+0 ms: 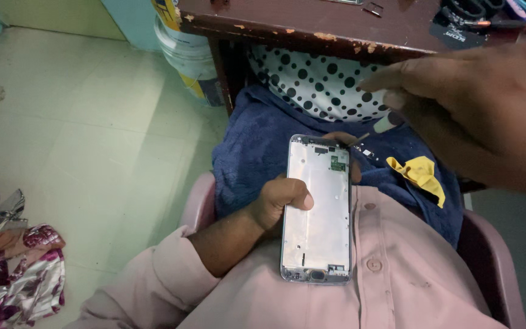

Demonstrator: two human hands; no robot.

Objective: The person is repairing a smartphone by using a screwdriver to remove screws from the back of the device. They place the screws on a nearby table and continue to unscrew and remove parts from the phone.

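The left hand grips a stripped phone frame, a silvery metal mid-plate with its screen gone. The thumb lies across the left edge of the plate and the fingers wrap behind it, their tips just showing past the far right corner. The frame stands lengthwise over the person's lap, its near end resting against the pink shirt, its far end over a dark blue towel. A small green circuit piece sits in the far right corner of the frame, and an oval home-button opening shows at the near end.

The right hand hovers higher up on the right, close to the camera and blurred. It is loosely open, fingers stretched leftward and slightly curled, holding nothing that can be seen, and it is apart from the frame.

On the towel, just right of the frame's far end, lie a few tiny dark parts and a crumpled yellow cloth. Beyond the towel is a white fabric with black dots, tucked under a worn brown wooden table whose edge is chipped. Tools lie on the table's far right corner, too blurred to name. A white plastic bucket stands on the pale tiled floor left of the table leg. A floral patterned cloth lies at the near left.
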